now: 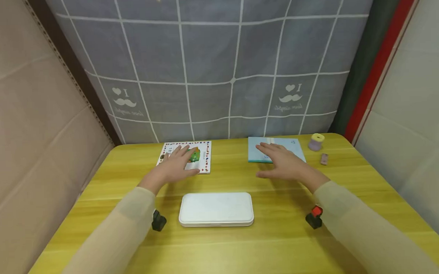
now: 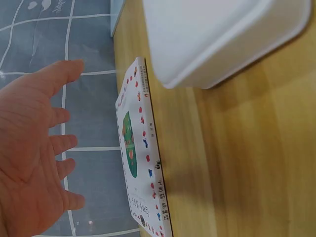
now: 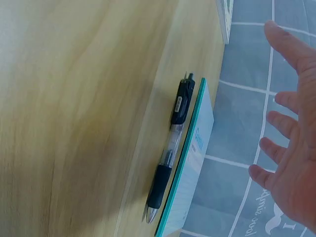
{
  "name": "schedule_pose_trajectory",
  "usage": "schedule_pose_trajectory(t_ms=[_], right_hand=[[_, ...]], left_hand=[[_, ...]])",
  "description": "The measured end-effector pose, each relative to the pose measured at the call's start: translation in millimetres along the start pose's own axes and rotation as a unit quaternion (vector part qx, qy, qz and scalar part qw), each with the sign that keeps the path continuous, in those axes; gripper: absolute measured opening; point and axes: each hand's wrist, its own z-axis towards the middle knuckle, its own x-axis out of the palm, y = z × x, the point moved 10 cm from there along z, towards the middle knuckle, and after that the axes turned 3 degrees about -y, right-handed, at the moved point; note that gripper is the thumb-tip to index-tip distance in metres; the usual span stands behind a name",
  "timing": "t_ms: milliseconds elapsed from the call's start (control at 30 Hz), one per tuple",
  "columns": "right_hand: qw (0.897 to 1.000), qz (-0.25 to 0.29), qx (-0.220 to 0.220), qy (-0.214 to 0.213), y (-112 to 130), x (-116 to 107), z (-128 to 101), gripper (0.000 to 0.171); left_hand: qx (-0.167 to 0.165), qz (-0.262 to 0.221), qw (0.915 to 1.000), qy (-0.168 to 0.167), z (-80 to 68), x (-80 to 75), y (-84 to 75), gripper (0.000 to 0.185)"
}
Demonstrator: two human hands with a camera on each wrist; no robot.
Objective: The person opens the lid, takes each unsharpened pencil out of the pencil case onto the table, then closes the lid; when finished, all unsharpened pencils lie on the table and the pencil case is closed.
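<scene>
My left hand (image 1: 177,163) is spread flat, fingers straight, over a white booklet (image 1: 205,155) with a border of small coloured shapes and a green picture. In the left wrist view the left hand (image 2: 37,148) hovers above the booklet (image 2: 140,163) without touching it. My right hand (image 1: 281,160) is open above a light blue booklet (image 1: 294,147). In the right wrist view the right hand (image 3: 291,163) is apart from the blue booklet (image 3: 195,163). A black and clear pen (image 3: 170,153) lies beside the blue booklet. Neither hand holds anything.
A white rounded rectangular case (image 1: 216,209) lies closed on the yellow wooden table (image 1: 245,253), in front of me between my forearms. A lilac spool (image 1: 316,142) and a small pinkish object (image 1: 324,158) sit at the far right. A grey checked cloth (image 1: 217,64) hangs behind the table.
</scene>
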Motion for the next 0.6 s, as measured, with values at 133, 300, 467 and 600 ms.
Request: schedule_pose_trajectory(t_ms=[133,300,467,600], right_hand=[[1.0,0.011,-0.019,-0.007,6,3,1,0.096],[0.998,0.031,-0.055,0.001,24,10,0,0.094],[0.992,0.036,-0.12,0.02,53,23,-6,0.088],[0.985,0.042,-0.163,0.047,76,38,-15,0.085]], left_hand=[[0.009,-0.002,0.9999,-0.009,-3.2,5.4,-0.8,0.085],[0.049,-0.014,0.9984,-0.023,-14.2,7.6,-8.1,0.084],[0.069,-0.044,0.9966,-0.008,-29.7,15.8,-15.5,0.086],[0.076,-0.065,0.995,0.001,-38.2,25.0,-20.7,0.083]])
